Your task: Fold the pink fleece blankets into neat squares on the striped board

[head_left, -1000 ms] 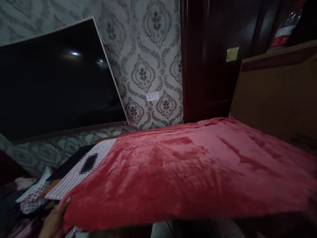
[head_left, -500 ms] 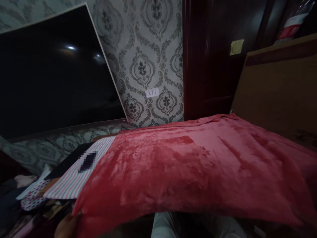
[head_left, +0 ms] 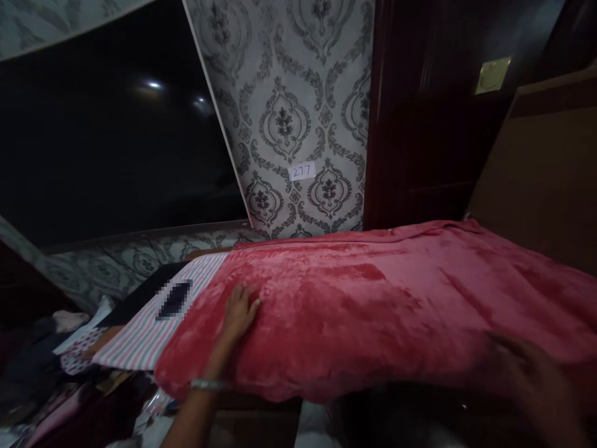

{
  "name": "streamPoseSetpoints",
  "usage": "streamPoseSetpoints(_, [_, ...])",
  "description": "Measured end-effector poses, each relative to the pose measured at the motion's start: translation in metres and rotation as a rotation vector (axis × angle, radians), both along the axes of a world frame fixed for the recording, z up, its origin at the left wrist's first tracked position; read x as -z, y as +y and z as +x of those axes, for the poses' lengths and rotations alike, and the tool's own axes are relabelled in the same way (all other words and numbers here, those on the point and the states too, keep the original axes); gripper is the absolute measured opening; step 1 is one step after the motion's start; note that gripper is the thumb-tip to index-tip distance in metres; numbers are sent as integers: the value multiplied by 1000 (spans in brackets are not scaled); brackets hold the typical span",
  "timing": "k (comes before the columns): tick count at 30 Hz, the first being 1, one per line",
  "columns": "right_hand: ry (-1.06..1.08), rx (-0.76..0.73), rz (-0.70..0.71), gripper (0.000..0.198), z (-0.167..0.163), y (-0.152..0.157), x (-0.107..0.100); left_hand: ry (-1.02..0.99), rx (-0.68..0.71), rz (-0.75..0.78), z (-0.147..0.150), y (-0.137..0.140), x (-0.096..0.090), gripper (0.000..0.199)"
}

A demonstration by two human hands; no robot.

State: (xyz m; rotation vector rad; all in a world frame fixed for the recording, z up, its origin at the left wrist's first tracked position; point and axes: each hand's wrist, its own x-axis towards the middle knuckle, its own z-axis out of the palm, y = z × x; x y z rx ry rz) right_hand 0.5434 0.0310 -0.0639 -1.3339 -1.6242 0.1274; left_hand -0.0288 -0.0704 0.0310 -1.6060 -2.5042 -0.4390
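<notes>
A red plush blanket (head_left: 317, 311) is spread over a flat surface, its front edge hanging down. My left hand (head_left: 240, 311), with a bracelet (head_left: 209, 384) on its wrist, lies on the blanket's left part with the fingers apart. At the front right edge of the blanket is my right hand (head_left: 536, 373), smeared by motion, so its grip does not show. A striped cloth (head_left: 140, 333) with a pixelated dark patch sticks out from under the blanket's left side.
A large television (head_left: 116, 137) hangs on the patterned wall (head_left: 284, 74), beside a paper label (head_left: 302, 170) reading 277. A brown board or carton (head_left: 545, 174) stands at the right, by a dark wooden door (head_left: 420, 143). Heaped clothes (head_left: 32, 367) lie at lower left.
My left hand has let go of the blanket's front left corner and moved up and right onto its top. My right hand has come into view. The view has turned slightly left.
</notes>
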Motion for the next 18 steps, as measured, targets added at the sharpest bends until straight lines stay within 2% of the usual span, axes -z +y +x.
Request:
streamPoseSetpoints(2, [-51, -135, 8, 38, -36, 24, -12, 18, -23, -157, 19, 29, 0, 60])
streamPoseSetpoints(5, [-298, -309, 47, 45, -83, 50, -16, 72, -50, -258, 36, 48, 8, 63])
streamPoseSetpoints(7, [-393, -379, 60, 49, -102, 63, -8, 111, -57, -249, 41, 48, 15, 63])
streamPoseSetpoints(10, [-478, -445, 62, 56, -114, 79, 14, 118, -35, -232, 40, 43, 21, 64])
streamPoseSetpoints(12, [-559, -451, 94, 59, -112, 87, 31, 95, -14, -241, 32, 39, 20, 64])
streamPoseSetpoints(14, [-616, -447, 127, 60, -108, 92, 45, 61, -53, -268, 16, 36, 16, 64])
streamPoseSetpoints(18, [-616, -450, 129, 61, -105, 95, 53, 9, -310, -268, -35, 33, 1, 62])
